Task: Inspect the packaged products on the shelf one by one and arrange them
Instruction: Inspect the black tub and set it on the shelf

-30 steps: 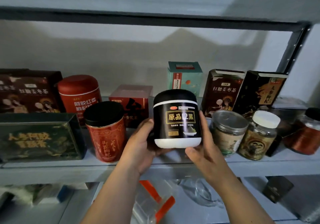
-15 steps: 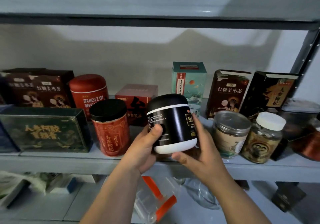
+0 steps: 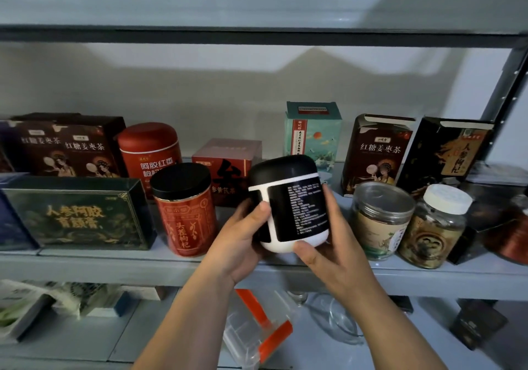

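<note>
Two boards bound the working space: the shelf [image 3: 85,266] that carries the products and the upper board [image 3: 257,35] above it, with tall open room over the package tops. A slanted post [image 3: 508,83] closes the right end. On the front row a gap lies between the red canister [image 3: 185,212] and the clear jar [image 3: 380,221]. The black jar [image 3: 297,206] is held in front of this gap, above the shelf's front lip, slightly tilted, white base down.

The left hand [image 3: 237,244] grips the jar's left side, thumb on the label edge. The right hand [image 3: 328,255] holds the base and right side, fingers curled round it.

The label print is too small to read. The jar hides part of the red box [image 3: 225,166] and the foot of the teal box [image 3: 313,132]. The frame cuts off the packages at both ends.

The green box [image 3: 80,215] stands left of the canister, and the white-lidded jar [image 3: 437,226] stands just beside the clear jar.
</note>
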A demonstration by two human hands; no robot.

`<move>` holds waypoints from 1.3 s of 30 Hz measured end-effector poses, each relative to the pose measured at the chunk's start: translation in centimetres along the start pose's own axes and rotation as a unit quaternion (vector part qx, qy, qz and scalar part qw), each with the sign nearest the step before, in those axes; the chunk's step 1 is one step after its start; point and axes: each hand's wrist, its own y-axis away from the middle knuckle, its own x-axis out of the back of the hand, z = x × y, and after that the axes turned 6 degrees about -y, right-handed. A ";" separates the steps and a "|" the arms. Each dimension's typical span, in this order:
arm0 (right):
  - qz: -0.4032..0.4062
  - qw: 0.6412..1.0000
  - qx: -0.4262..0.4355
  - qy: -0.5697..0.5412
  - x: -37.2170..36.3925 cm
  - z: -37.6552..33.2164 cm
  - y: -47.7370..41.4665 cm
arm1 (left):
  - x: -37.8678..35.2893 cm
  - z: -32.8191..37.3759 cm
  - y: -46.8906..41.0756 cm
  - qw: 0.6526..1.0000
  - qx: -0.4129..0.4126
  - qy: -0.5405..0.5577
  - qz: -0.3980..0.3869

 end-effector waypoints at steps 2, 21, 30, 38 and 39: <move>0.002 1.000 -0.008 -0.002 0.0 -0.1 -0.1 | -0.1 -0.1 0.1 1.000 -0.004 -0.002 0.004; -0.003 0.995 -0.046 -0.085 0.2 -0.3 0.1 | 0.1 0.2 0.1 0.999 0.018 -0.026 0.007; 0.037 0.992 -0.057 -0.103 0.3 -0.4 0.1 | -0.2 0.6 0.7 0.999 0.022 -0.046 0.008; 0.051 0.993 -0.068 -0.087 0.5 -0.7 0.0 | -0.8 0.7 0.8 0.996 0.037 -0.067 0.053; 0.052 0.993 -0.065 -0.089 0.5 -0.8 -0.1 | -0.9 0.8 0.9 0.996 0.038 -0.062 0.054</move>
